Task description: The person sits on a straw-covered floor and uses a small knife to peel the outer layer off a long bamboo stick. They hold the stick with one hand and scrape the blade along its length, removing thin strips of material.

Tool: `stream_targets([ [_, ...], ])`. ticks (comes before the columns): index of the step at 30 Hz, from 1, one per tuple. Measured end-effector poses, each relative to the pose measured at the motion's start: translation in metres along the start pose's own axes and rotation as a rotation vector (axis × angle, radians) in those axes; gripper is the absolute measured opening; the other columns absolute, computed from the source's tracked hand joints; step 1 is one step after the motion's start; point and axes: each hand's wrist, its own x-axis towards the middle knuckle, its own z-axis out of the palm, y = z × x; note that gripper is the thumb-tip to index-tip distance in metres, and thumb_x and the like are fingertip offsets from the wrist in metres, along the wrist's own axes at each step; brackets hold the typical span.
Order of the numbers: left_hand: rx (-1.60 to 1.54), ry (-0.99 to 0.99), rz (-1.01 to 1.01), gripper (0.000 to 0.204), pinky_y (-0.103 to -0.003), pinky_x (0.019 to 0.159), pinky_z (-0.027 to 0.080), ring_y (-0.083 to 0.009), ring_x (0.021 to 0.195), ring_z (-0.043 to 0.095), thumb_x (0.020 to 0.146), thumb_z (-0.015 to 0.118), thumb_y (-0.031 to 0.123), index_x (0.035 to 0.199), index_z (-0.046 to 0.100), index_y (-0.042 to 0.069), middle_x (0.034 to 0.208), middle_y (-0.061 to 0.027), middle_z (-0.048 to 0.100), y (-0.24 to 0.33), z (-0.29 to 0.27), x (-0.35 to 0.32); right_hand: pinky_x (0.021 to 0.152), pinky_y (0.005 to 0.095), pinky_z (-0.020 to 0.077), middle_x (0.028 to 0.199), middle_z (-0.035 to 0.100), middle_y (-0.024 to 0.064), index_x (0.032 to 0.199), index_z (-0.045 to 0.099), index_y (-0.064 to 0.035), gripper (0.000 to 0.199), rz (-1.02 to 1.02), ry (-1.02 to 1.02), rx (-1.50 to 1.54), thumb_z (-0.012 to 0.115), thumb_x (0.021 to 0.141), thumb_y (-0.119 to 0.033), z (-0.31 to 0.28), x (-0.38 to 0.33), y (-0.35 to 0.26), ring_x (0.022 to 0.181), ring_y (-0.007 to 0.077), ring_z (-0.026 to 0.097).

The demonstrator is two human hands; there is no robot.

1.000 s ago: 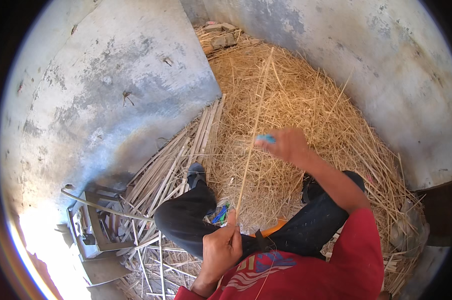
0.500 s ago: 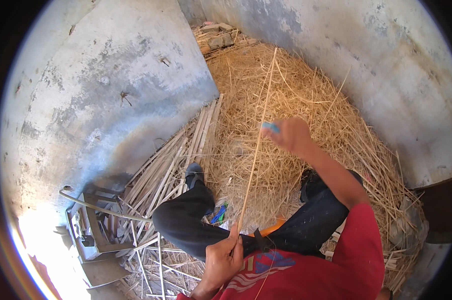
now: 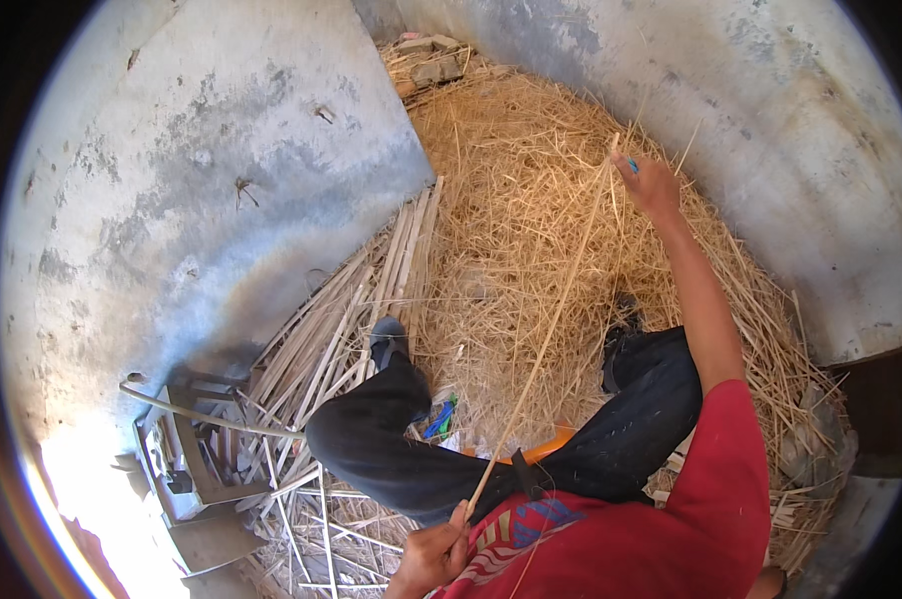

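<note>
A long, thin, pale strip (image 3: 543,357), which looks like split bamboo, runs slantwise from near my waist up to the far right. My left hand (image 3: 434,552) is closed round its near end, in front of my red shirt. Stretched far out, my right hand (image 3: 653,186) is closed near the strip's far end. A small blue thing (image 3: 632,166) shows between the right fingers; its kind is mostly hidden by the hand. Beneath the strip lies a deep heap of straw-coloured shavings (image 3: 531,230).
A bundle of pale slats (image 3: 406,250) lies left of the shavings. A wooden frame (image 3: 197,449) stands at lower left beside a bent pole (image 3: 212,418). Weathered walls (image 3: 241,150) close in on both sides. My bent legs (image 3: 371,439) spread either side of blue scraps (image 3: 439,419).
My right hand has moved up and to the right, away from me, along the strip. The strip's far end has swung rightward. My left hand has dropped slightly, still holding the near end.
</note>
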Motion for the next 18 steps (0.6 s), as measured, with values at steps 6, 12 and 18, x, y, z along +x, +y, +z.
stream_targets([
  [6, -0.153, 0.004, -0.158, 0.034, -0.024, 0.046, 0.04, -0.011, 0.047, 0.053, 0.091, 0.057, 0.009, 0.122, 0.057, -0.005, 0.056, -0.0076, 0.052, -0.019, 0.0, 0.002, 0.039, 0.0325, 0.0299, 0.047, 0.028, -0.0048, 0.05, 0.034, -0.0152, 0.074, 0.101, -0.532, 0.475, 0.025, 0.085, -0.08, -0.001, -0.055, -0.077, 0.039, 0.012, 0.026],
  [12, -0.815, 0.175, -0.431, 0.034, -0.02, 0.045, 0.031, -0.0023, 0.049, 0.038, 0.095, 0.053, 0.008, 0.128, 0.054, -0.002, 0.059, 0.0053, 0.044, -0.014, 0.02, 0.058, 0.042, 0.0398, 0.0423, 0.049, 0.053, 0.0073, 0.058, 0.057, -0.0091, 0.069, -0.765, -0.282, 0.262, 0.051, 0.077, -0.075, -0.014, -0.193, -0.172, 0.045, 0.0279, 0.056],
  [18, -1.056, 0.159, -0.354, 0.031, -0.017, 0.046, 0.031, -0.0002, 0.052, 0.038, 0.096, 0.054, 0.009, 0.125, 0.056, -0.004, 0.063, 0.0065, 0.045, -0.004, 0.019, 0.075, 0.038, 0.0363, 0.0403, 0.047, 0.051, 0.0072, 0.054, 0.053, -0.0107, 0.067, -0.822, -0.139, 0.22, 0.058, 0.073, -0.075, -0.005, -0.19, -0.174, 0.041, 0.0261, 0.055],
])
